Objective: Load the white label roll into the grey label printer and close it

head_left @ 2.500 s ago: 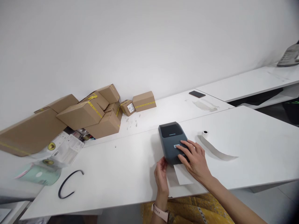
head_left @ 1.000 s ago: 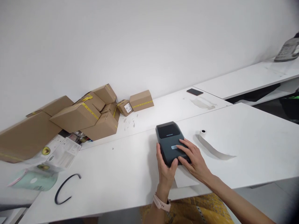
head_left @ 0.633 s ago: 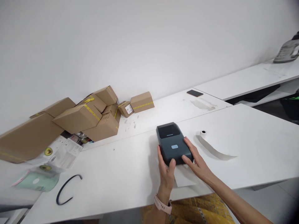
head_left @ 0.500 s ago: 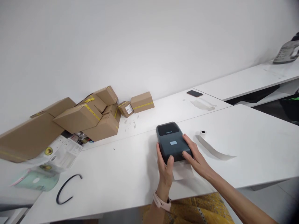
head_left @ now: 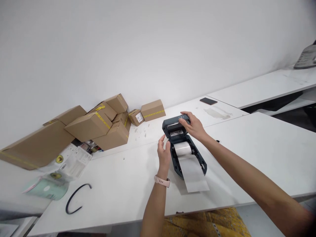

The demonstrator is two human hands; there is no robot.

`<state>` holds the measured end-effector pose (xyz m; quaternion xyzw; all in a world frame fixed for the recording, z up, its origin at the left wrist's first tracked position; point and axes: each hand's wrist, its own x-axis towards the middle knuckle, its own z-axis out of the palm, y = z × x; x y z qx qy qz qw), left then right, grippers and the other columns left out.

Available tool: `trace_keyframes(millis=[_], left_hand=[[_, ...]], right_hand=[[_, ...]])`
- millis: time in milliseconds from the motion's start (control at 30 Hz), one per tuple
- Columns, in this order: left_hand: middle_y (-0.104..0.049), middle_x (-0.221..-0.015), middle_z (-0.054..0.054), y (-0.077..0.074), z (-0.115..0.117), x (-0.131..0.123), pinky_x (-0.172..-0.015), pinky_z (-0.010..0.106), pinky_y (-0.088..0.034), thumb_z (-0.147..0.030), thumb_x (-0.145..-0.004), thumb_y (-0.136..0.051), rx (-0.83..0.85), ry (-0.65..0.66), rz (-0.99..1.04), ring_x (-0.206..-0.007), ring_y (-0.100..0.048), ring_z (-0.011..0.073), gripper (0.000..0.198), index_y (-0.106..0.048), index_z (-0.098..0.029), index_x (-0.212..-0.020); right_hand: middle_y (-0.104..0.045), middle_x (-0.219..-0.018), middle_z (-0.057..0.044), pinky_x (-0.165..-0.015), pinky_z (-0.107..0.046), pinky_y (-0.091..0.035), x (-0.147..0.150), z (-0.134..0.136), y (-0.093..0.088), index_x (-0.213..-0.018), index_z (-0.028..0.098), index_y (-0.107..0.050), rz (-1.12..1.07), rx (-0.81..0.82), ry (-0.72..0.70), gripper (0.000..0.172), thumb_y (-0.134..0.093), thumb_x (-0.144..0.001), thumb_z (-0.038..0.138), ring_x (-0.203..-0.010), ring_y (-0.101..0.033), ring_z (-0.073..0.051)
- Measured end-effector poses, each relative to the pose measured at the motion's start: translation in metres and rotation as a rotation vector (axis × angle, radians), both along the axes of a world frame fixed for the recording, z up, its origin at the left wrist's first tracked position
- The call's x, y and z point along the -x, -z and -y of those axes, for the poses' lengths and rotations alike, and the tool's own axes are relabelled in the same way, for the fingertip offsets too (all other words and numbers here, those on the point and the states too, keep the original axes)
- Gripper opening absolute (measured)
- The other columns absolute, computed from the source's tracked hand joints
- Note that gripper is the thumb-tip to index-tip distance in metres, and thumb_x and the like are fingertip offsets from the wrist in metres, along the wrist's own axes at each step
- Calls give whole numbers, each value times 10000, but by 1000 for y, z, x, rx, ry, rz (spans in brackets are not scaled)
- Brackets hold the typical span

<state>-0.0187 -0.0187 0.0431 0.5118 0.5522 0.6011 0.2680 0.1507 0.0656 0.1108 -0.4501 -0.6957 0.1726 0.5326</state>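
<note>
A dark label printer (head_left: 175,166) stands on the white table with its lid (head_left: 170,124) swung up and back. Inside it lies a white paper roll (head_left: 182,148), and a strip of its paper (head_left: 194,174) hangs out over the front edge onto the table. My right hand (head_left: 194,125) grips the raised lid at its right end, thumb on the inner face and fingers behind. At the printer's left side is my left hand (head_left: 164,153), fingers apart and curved near the hinge; whether it touches the casing I cannot tell. A pink band circles my left wrist.
Cardboard boxes (head_left: 86,126) are piled at the back left, with another box (head_left: 153,110) by the wall. A phone (head_left: 208,101) lies at the back. A black curved band (head_left: 71,199) and plastic packages (head_left: 50,187) lie at the left. My right arm hides most of the small loose roll.
The printer's lid has gone from closed to raised, exposing the roll inside. My right hand has moved up onto the lid; my left hand has shifted up along the left side.
</note>
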Motion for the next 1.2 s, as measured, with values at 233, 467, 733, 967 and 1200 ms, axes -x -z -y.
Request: trace_keyframes(millis=[233,467,733,967,1200], left_hand=[[-606,-1319,129,46,-23,0,-984,361,-444,-371,-869,-561,282,-48,-214,-1199,-569,252,456,-533,-194,-1288],[-682,-1186,139,51,-20,-4,-901,341,-471,-520,-889,-516,390,-148,-273,-1094,-631,255,471,-581,-170,-1198],[-719,-1092,105,44,-19,-6,-834,334,-475,-468,-952,-407,432,-169,-475,-1013,-663,259,369,-604,-206,-1121],[-718,-1058,167,40,-22,-8,-861,374,-460,-400,-965,-381,480,-194,-576,-1025,-665,303,371,-604,-159,-1137],[-715,-1080,155,39,-18,-7,-834,361,-465,-450,-975,-347,484,-179,-588,-1020,-668,296,406,-588,-174,-1150]], right_hand=[[-645,-1244,-145,-965,-472,-438,18,-71,-30,-1247,208,-562,7,300,80,670,-404,-850,723,-1148,-580,-327],[-552,-1346,-145,-983,-441,-449,-2,-12,22,-1365,187,-455,-93,-50,148,538,-394,-938,510,-1171,-559,-274],[-547,-1378,-142,-998,-450,-404,-12,11,85,-1439,202,-418,927,142,-394,734,-651,-751,306,-1239,-512,-331],[-653,-1163,-195,-1029,-500,-319,19,1,83,-1335,137,-525,1120,161,-327,781,-754,-600,270,-1091,-600,-355],[-614,-1129,-205,-914,-563,-390,26,-3,69,-1173,149,-624,1157,159,-349,699,-780,-511,312,-1084,-551,-407]])
